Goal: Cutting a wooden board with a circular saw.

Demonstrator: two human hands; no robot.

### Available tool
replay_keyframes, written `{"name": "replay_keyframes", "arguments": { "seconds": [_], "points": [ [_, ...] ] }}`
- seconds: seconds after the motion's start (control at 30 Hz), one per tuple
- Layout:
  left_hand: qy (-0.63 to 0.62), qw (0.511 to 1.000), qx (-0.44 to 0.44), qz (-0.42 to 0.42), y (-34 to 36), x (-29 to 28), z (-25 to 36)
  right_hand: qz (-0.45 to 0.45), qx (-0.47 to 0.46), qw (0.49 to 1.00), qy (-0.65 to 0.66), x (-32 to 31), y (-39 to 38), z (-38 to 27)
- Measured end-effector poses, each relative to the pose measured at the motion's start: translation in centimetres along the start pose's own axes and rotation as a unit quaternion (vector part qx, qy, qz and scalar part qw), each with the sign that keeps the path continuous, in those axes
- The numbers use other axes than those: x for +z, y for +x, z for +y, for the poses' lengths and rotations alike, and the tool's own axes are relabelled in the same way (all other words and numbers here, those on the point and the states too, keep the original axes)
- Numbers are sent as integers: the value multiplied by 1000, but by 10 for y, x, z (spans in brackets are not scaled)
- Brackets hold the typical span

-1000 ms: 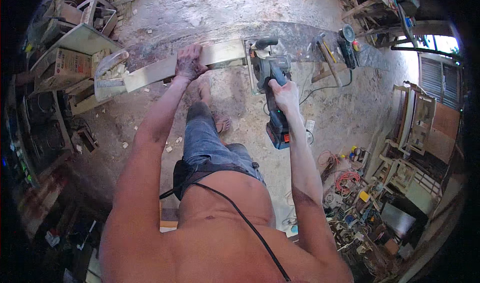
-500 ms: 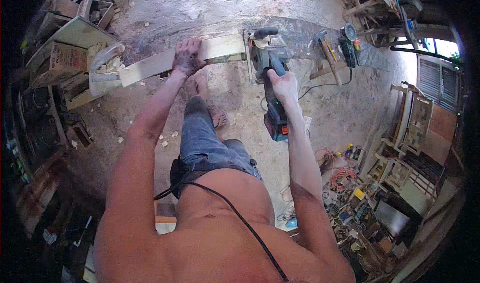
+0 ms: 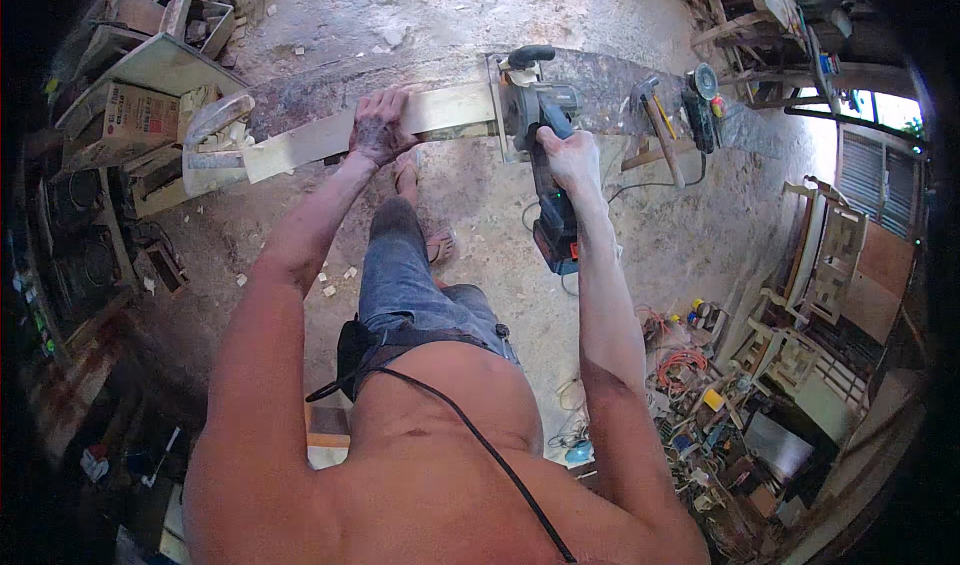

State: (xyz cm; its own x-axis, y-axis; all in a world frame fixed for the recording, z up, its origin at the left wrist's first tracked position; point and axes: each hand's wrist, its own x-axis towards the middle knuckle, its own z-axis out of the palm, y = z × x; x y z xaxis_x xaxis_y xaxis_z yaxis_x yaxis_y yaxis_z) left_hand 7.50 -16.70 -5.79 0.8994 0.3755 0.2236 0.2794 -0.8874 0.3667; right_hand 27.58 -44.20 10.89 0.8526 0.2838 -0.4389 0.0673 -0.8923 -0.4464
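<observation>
A pale wooden board [image 3: 450, 107] lies crosswise on a long dark, worn plank surface [image 3: 310, 80]. My left hand [image 3: 383, 130] grips the board left of the saw, fingers over its top. My right hand [image 3: 568, 160] is wrapped round the handle of a cordless circular saw [image 3: 528, 115], whose base plate sits at the board's right end. The saw's battery end hangs toward me, partly behind my forearm. The blade's contact with the wood cannot be made out. Right of the saw lie a hammer [image 3: 663, 125] and an angle grinder [image 3: 704, 115] with a cord.
Boxes and wood pieces [image 3: 140, 115] are piled at left, stacked panels [image 3: 850, 255] lean at right, and jumbled tools and cables [image 3: 690, 375] cover the lower right. Small offcuts [image 3: 330, 290] lie on the floor around my legs and sandalled foot.
My right hand has pushed the saw a short way forward, away from my body, across the board. My left hand holds the board in about the same place.
</observation>
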Motion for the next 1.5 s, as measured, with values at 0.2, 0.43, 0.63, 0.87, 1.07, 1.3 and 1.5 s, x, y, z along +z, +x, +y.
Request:
{"name": "replay_keyframes", "arguments": {
  "seconds": [0.2, 0.43, 0.63, 0.87, 1.07, 1.3, 1.5],
  "points": [
    [3, 1000, -12, -7, 1, -3, 1, -23, 13, 1000, 8, 1, 19, -8],
    [3, 998, -41, -56, 3, -9, 4, -5, -26, 1000, -5, -3, 47, -33],
    [-24, 996, -34, -78, 21, -11, -9, 64, -93, 984, 141, -61, 28, -40],
    [-58, 916, -133, -374, 106, -30, -39, 113, 7, 981, 159, -103, -57, 25],
    [-78, 915, -130, -374, 108, -30, -44, 62, 121, 959, 247, -76, -96, 82],
    [-55, 923, -144, -352, 103, -34, -37, 42, 103, 961, 252, -59, -104, 63],
    [-68, 929, -145, -334, 90, -30, -40, 50, 38, 970, 236, -56, -99, 35]
  ]
}}
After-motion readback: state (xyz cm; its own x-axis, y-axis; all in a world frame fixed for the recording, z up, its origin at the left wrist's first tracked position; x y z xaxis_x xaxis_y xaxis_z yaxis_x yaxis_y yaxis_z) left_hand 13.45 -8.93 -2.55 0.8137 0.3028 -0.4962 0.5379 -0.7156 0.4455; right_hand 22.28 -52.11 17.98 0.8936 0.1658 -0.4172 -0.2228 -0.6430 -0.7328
